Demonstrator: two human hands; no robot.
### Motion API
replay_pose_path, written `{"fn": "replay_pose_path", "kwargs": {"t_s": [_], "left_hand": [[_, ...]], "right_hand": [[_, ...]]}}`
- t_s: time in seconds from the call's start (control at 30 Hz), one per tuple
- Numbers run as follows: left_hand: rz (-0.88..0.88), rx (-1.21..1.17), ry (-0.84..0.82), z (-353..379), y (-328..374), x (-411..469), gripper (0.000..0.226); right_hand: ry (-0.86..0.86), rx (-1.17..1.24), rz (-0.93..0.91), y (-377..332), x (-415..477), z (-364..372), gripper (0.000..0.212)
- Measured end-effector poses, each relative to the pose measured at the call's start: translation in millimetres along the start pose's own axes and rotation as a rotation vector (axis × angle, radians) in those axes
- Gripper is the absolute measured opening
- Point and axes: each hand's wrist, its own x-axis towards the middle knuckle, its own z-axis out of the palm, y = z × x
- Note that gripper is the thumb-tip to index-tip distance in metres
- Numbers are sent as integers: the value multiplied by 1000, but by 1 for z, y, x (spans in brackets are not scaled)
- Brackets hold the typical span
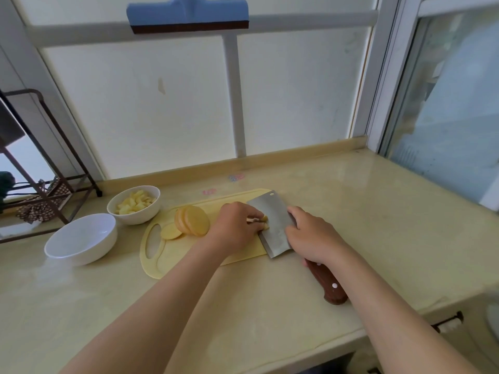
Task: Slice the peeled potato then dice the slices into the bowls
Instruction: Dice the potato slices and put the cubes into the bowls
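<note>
Your left hand (235,225) pins the potato strips (264,222) at frame centre with curled fingers, tips against the cleaver (272,230) flat; a slipping strip could bring the edge onto a finger (strips mostly hidden, axis unclear). Your right hand (310,236) is clamped round the cleaver, whose long axis runs lower right to upper centre, tip away from you.

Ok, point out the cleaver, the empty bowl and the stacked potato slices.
cleaver (271,230): head view, flat of the blade.
empty bowl (81,237): head view, inner wall.
slices (193,221): head view, face of the front slice in the leaning stack.
</note>
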Motion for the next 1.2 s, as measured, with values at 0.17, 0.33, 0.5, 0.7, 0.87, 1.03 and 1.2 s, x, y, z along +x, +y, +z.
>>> {"fn": "replay_pose_path", "kwargs": {"t_s": [0.17,0.33,0.5,0.7,0.87,1.03,1.2], "left_hand": [[23,19,-33,0,8,2,22],[51,-7,-45,-1,16,2,17],[117,115,-28,-16,30,7,27],[290,330,21,-75,26,7,48],[165,484,-31,-115,-14,-2,90],[41,525,4,-159,-65,-10,103],[-22,527,27,-192,-108,-9,117]], "right_hand": [[-7,31,3,1,0,-2,42],[-14,246,19,4,0,-8,34],[-24,470,62,-1,0,-15,38],[-75,513,6,-39,-1,-12,45],[-126,522,-71,-90,5,7,38],[-196,544,-131,-142,12,36,33],[-231,512,-171,-184,19,57,39]]}}
